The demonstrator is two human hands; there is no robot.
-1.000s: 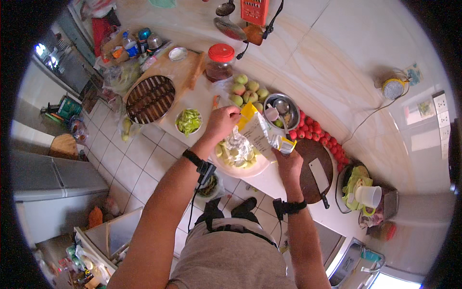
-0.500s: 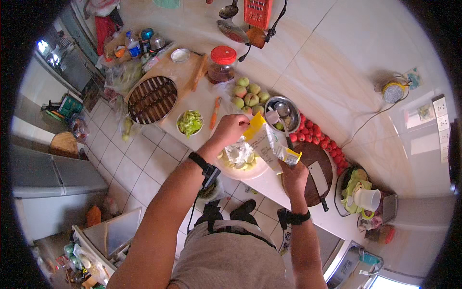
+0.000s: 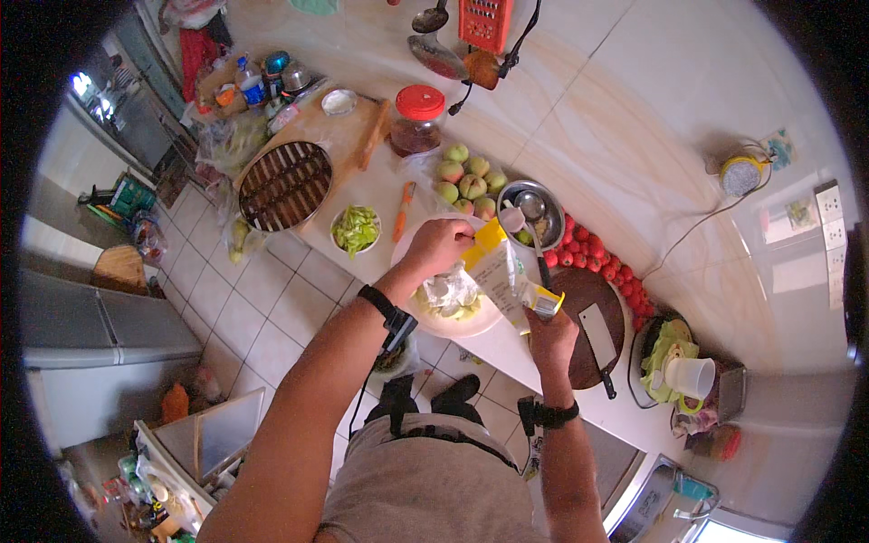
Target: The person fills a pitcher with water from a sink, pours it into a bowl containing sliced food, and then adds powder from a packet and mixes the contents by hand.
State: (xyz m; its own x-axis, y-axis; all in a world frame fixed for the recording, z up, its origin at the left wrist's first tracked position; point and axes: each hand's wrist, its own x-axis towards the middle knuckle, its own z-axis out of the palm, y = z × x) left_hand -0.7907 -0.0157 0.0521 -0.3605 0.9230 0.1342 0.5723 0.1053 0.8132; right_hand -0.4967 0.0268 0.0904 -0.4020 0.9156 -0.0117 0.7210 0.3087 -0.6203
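Note:
My right hand [image 3: 549,333] grips the lower end of a yellow and white packet [image 3: 500,270], tilted over a white plate [image 3: 471,321]. A pale heap of food and crumpled clear plastic [image 3: 450,291] lies on that plate. My left hand [image 3: 441,244] holds a spoon [image 3: 512,218] at the packet's upper end, its bowl raised just beside the steel bowl [image 3: 534,213]. Both forearms come up from the lower edge; each wrist wears a dark band.
On the counter: a small bowl of chopped greens [image 3: 356,229], an orange peeler [image 3: 404,208], green fruit [image 3: 469,179], a red-lidded jar [image 3: 417,120], red tomatoes [image 3: 602,256], a round dark board with a cleaver [image 3: 597,330], a round slatted rack [image 3: 285,185]. Tiled floor lies left.
My left hand rose from the plate to the packet's top and now lifts a spoon. The packet stays tilted in my right hand, shifted slightly.

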